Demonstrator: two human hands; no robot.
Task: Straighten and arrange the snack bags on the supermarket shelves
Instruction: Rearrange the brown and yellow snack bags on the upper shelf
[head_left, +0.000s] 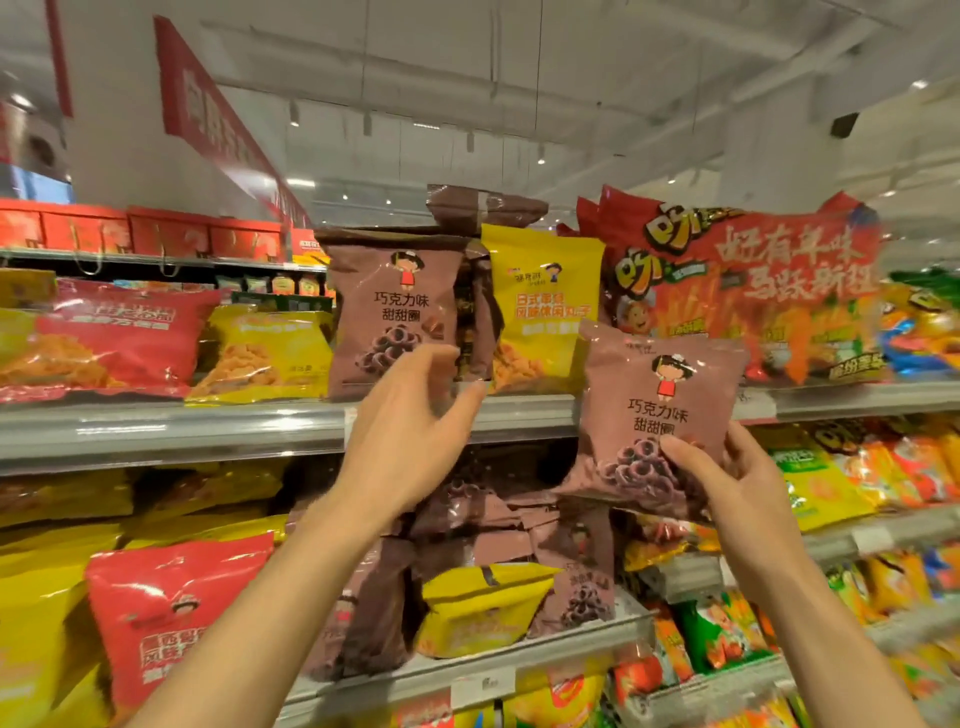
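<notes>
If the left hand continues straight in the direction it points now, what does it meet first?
Most likely the upright brown snack bag on the upper shelf; the left hand has its fingertips already at its lower right corner, though depth is unclear.

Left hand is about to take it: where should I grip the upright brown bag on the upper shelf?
Pinch the brown bag's lower right edge from the front, where the left hand already reaches. It stands upright facing out, with a yellow bag crowding its right.

A red hanging banner (218, 111) slants above red gift boxes (140, 231) under a white ceiling (571, 78).
</notes>
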